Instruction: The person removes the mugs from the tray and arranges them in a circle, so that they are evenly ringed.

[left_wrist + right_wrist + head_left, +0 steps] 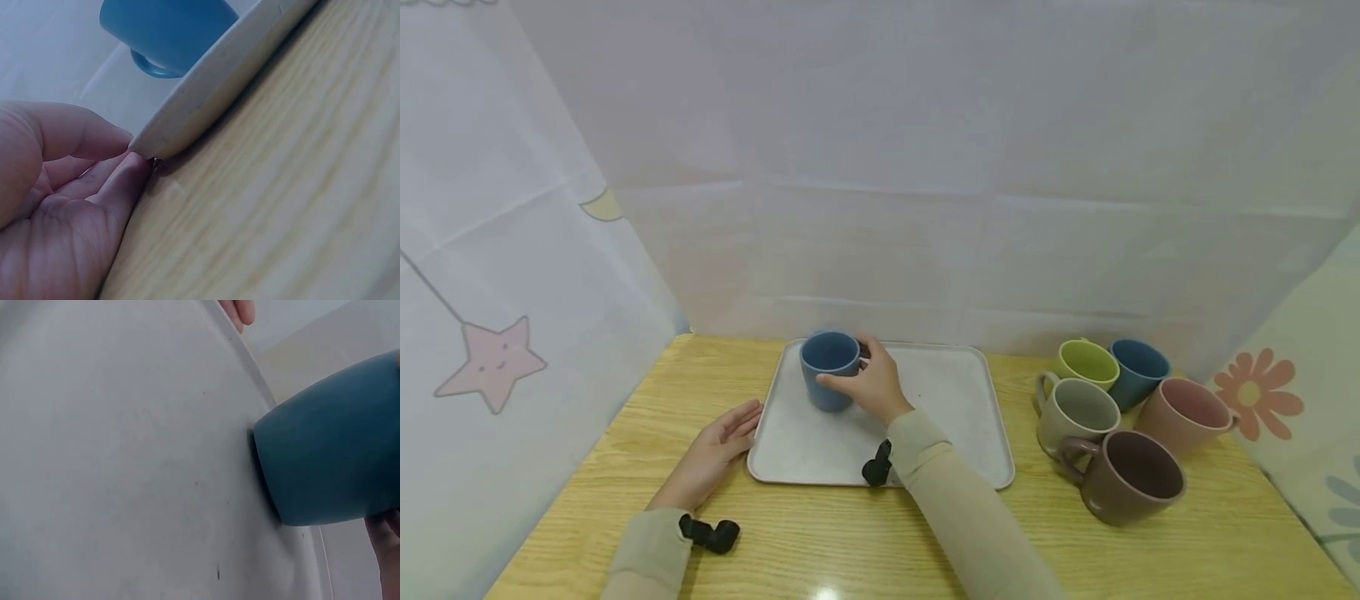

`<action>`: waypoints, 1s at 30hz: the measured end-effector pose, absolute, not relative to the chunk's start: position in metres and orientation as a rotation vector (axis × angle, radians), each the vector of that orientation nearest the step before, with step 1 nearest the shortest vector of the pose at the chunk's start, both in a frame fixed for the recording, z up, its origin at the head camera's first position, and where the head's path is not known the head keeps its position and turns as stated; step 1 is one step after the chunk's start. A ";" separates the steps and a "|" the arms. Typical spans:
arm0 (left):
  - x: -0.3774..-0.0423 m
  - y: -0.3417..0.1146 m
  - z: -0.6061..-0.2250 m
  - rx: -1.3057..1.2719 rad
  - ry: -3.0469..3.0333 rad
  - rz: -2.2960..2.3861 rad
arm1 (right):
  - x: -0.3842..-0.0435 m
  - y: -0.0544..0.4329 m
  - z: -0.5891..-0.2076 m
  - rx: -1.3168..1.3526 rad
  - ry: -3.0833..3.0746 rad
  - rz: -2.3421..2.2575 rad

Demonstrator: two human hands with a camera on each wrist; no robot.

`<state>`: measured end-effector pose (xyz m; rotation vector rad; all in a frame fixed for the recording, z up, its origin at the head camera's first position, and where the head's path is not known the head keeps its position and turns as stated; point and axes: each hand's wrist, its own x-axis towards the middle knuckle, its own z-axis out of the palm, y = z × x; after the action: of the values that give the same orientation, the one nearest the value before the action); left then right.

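A blue mug [831,372] stands upright over the left part of the white tray [925,417], its base right at the tray's surface. My right hand [874,379] grips the mug from its right side, thumb toward the front and fingers behind. The mug's handle [153,65] shows in the left wrist view, on the side away from that hand. Resting on the table by the tray's left edge, my left hand [718,446] has relaxed, mostly straight fingers. Its fingertips [122,147] touch the tray's rim in the left wrist view.
Right of the tray stand several mugs: a green one [1086,363], another blue one [1138,372], a grey one [1075,417], a pink one [1187,412] and a brown one [1131,479]. White cloth [865,208] hangs behind the wooden table [805,542].
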<state>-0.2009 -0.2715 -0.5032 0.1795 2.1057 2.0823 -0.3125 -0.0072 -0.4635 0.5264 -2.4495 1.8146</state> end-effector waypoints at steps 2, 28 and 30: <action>-0.201 -0.272 -0.503 0.185 2.108 2.078 | -0.309 -0.003 -0.463 0.506 -2.451 1.820; -0.201 -0.272 -0.500 0.183 2.144 2.047 | -0.244 0.092 -0.435 0.514 -2.248 1.771; -0.200 -0.273 -0.500 0.176 2.146 2.042 | -0.237 0.100 -0.432 0.541 -2.237 1.757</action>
<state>-0.2001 -0.2725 -0.5000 0.1763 2.1458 2.0419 -0.2372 0.1004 -0.4324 0.5414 -2.2368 1.7566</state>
